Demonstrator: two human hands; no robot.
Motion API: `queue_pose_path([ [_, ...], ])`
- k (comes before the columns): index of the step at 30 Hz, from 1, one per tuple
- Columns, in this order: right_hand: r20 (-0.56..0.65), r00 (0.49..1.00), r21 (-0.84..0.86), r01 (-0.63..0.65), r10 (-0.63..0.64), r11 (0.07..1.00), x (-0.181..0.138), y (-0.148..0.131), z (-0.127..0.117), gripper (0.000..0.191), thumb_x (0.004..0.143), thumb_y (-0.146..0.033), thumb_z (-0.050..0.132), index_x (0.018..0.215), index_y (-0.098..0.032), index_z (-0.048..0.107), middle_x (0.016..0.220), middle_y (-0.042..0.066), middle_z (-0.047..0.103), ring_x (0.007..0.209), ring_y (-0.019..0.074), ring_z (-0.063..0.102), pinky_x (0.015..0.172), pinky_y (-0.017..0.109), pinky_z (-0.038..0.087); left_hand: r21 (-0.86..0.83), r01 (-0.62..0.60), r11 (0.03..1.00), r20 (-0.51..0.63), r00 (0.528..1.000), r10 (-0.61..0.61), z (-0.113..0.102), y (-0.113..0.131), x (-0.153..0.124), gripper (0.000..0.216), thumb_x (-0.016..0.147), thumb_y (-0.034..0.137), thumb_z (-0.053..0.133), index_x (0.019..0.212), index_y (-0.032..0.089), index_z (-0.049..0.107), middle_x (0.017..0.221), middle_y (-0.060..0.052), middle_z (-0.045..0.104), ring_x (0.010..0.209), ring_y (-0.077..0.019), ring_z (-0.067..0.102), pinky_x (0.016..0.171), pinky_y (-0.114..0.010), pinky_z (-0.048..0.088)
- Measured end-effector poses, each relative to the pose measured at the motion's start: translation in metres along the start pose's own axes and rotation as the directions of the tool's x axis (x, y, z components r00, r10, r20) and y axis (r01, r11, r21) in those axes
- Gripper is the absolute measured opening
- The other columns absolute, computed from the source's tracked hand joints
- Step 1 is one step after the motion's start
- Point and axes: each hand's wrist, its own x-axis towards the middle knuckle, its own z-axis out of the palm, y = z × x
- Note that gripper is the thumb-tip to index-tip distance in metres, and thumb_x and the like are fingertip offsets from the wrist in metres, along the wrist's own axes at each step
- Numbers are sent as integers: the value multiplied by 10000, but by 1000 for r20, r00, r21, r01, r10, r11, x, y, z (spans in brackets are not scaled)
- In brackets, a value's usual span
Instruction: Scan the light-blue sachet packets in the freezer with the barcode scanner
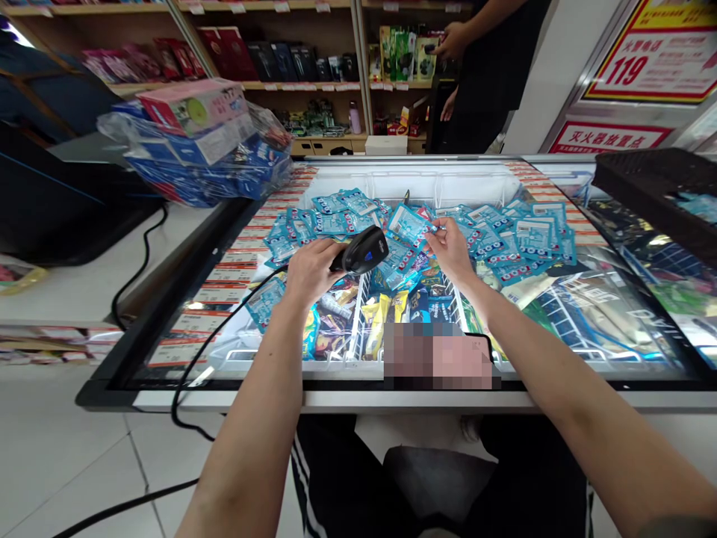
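Observation:
My left hand [314, 273] is closed round the handle of a black barcode scanner [365, 252], whose head points right. Its black cable runs down past my forearm. Between the fingertips of my right hand [448, 250] is the edge of a small blue packet [411, 224], tilted up in front of the scanner. Many similar blue packets lie spread on the glass top of a chest freezer [414, 400], in a left pile [336, 217] and a right pile [518, 235]. What is printed on the held packet is too small to read.
A phone [476, 350] lies at the freezer's front edge. Plastic-wrapped boxes [202, 142] stand at the back left, and a dark tray [655, 190] at the right. Beyond the freezer are stocked shelves [308, 82] and a standing person [493, 82] with a small dark object in one hand.

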Motion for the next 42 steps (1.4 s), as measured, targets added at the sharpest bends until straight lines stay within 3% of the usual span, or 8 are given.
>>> queue_pose_path([
  [6,4,1000,-19,14,-14,1000,-1,-4,0,448,909,-545,387,1248,-251,388,766,20,627,705,213,654,687,414,552,7,-6,1000,22,1000,6,2,0,0,393,799,340,570,1169,208,589,1016,-91,651,1001,-256,579,824,-352,430],
  [10,-103,995,-204,-11,-11,979,-3,-10,-7,418,939,-468,327,1274,-226,389,789,39,628,719,217,620,750,418,507,13,-21,1000,3,1000,21,3,-1,-1,400,802,355,572,1174,207,584,1009,-92,651,993,-255,581,820,-356,433],
  [15,-283,959,-565,-135,-37,814,-1,-7,-32,333,931,-316,297,1068,-192,574,874,87,611,896,246,551,846,420,426,22,-35,999,-5,999,35,3,-4,-1,389,810,363,568,1162,200,591,999,-99,652,975,-255,588,802,-357,434],
  [20,-299,949,-734,-163,-99,659,-6,-7,-49,326,904,-367,401,1015,-154,621,1179,172,514,1140,318,400,925,480,345,53,-16,998,-21,1000,17,5,-7,-2,394,794,363,592,1153,200,593,1007,-100,649,985,-263,585,782,-352,426],
  [27,74,985,-762,157,-156,628,-11,-11,-39,292,907,-400,465,1055,-256,670,1244,83,552,1174,308,388,973,520,257,100,30,995,-48,999,-25,7,-6,-3,363,797,341,586,1136,210,597,968,-87,644,954,-261,588,749,-345,410],
  [33,-38,984,-780,79,-172,621,-9,-6,-42,304,918,-337,455,988,-181,706,1230,125,576,1189,334,375,987,560,224,123,43,992,-60,998,-35,7,-6,-3,359,793,309,590,1138,209,589,958,-82,644,933,-260,591,732,-345,405],
  [36,58,974,-727,193,-221,659,-11,-15,-39,342,935,-383,430,1130,-219,658,1313,92,541,1228,318,374,1004,544,255,127,44,991,-67,997,-36,7,-6,-3,357,797,327,592,1134,211,591,955,-81,644,932,-261,590,724,-344,402],
  [42,533,784,-438,578,-319,689,-15,-24,-26,371,951,-473,388,1242,-340,574,1367,-27,527,1268,235,410,1030,475,313,123,37,992,-63,998,-30,8,-6,-3,358,797,329,593,1136,214,595,962,-82,641,939,-262,591,729,-344,400],
])
